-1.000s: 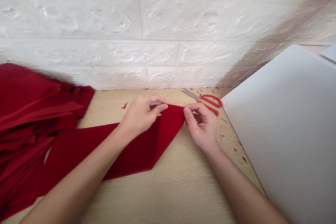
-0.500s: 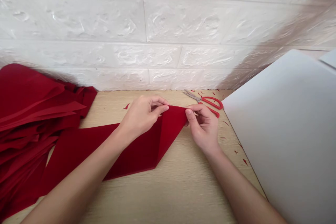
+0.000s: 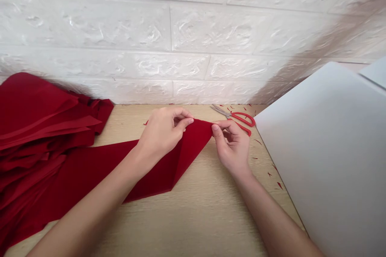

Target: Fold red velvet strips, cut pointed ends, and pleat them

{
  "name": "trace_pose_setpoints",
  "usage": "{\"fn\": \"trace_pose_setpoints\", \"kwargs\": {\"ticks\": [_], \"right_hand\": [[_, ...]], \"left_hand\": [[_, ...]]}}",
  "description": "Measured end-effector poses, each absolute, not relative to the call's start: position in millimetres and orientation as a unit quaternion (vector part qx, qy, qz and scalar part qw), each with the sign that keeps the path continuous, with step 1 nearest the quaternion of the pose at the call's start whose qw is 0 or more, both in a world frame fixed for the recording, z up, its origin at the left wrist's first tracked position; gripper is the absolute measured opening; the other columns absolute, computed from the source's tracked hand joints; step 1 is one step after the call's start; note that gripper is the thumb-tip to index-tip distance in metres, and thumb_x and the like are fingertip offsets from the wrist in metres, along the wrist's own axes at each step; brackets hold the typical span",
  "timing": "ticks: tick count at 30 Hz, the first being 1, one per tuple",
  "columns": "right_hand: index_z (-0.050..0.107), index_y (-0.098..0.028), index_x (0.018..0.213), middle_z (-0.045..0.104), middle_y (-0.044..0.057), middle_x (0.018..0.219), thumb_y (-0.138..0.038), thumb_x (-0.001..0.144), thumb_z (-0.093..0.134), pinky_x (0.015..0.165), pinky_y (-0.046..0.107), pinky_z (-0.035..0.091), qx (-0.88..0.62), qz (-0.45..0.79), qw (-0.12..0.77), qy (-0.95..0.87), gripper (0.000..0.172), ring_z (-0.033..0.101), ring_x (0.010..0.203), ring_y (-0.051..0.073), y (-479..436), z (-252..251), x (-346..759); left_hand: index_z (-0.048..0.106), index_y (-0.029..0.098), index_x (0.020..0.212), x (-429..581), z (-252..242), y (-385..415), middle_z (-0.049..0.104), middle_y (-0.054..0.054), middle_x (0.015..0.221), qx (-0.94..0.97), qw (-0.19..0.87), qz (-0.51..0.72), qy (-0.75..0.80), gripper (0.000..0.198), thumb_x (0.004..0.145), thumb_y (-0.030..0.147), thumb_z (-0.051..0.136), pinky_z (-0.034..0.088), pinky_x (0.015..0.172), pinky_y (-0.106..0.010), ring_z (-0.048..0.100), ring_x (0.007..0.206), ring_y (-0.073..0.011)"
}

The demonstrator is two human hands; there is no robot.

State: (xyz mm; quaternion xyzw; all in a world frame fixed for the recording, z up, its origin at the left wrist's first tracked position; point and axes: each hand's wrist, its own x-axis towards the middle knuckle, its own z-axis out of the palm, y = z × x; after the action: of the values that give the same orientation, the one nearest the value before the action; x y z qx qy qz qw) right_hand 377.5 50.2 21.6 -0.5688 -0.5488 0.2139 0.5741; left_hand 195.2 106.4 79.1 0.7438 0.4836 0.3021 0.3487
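A long strip of red cloth (image 3: 157, 172) runs from the left across the wooden table (image 3: 193, 225), its right end folded over into a slanting flap. My left hand (image 3: 167, 128) pinches the upper edge of that flap between thumb and fingers. At the pointed right corner, my right hand (image 3: 230, 138) grips the cloth between thumb and forefinger. Scissors with red handles (image 3: 245, 119) lie just behind my right hand, close to the wall. The strip's left part meets a large heap of red cloth (image 3: 45, 116).
A white textured brick-pattern wall (image 3: 193, 28) stands behind the table. To the right is a large pale, smooth panel (image 3: 328, 148). Small red scraps (image 3: 280, 185) are scattered near the panel's edge and around the scissors.
Both hands have shifted very slightly left with the pinched cloth, and the lower folded corner has slid left and a little up. The view has tilted slightly.
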Motion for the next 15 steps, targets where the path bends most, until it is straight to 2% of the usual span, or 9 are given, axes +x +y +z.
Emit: {"fn": "trace_pose_setpoints", "kwargs": {"ticks": [7, 9, 13, 15], "right_hand": [[0.061, -0.021, 0.075, 0.064, -0.001, 0.064, -0.027, 0.089, 0.059, 0.053, 0.027, 0.048, -0.595, 0.154, 0.543, -0.572, 0.016, 0.056, 0.055, 0.013, 49, 29, 379], [0.062, -0.021, 0.079, 0.067, 0.0, 0.071, -0.027, 0.09, 0.059, 0.056, 0.028, 0.049, -0.598, 0.127, 0.525, -0.592, 0.013, 0.059, 0.059, 0.014, 50, 34, 382], [0.065, -0.022, 0.099, 0.074, 0.007, 0.097, -0.031, 0.095, 0.058, 0.073, 0.034, 0.053, -0.58, 0.045, 0.48, -0.656, 0.012, 0.066, 0.079, 0.019, 55, 52, 388], [0.066, -0.021, 0.097, 0.075, 0.007, 0.094, -0.031, 0.098, 0.055, 0.077, 0.035, 0.05, -0.536, 0.003, 0.411, -0.737, 0.015, 0.065, 0.084, 0.02, 61, 64, 391]], "left_hand": [[0.074, 0.021, 0.089, 199, 85, 100, 0.08, -0.002, 0.088, 0.763, 0.335, 0.286, 0.473, 0.015, 0.089, 0.027, 0.06, 0.054, 0.067, -0.031, 0.073, 0.077, -0.0192], [0.074, 0.02, 0.09, 199, 88, 97, 0.079, -0.002, 0.089, 0.776, 0.316, 0.287, 0.465, 0.015, 0.091, 0.025, 0.059, 0.053, 0.068, -0.03, 0.073, 0.079, -0.0191], [0.073, 0.021, 0.09, 199, 92, 94, 0.079, -0.002, 0.089, 0.789, 0.297, 0.284, 0.458, 0.016, 0.092, 0.024, 0.058, 0.05, 0.067, -0.029, 0.072, 0.08, -0.0191], [0.073, 0.021, 0.09, 200, 92, 94, 0.079, -0.001, 0.089, 0.799, 0.296, 0.281, 0.442, 0.016, 0.093, 0.022, 0.057, 0.05, 0.068, -0.029, 0.071, 0.078, -0.0184]]}}
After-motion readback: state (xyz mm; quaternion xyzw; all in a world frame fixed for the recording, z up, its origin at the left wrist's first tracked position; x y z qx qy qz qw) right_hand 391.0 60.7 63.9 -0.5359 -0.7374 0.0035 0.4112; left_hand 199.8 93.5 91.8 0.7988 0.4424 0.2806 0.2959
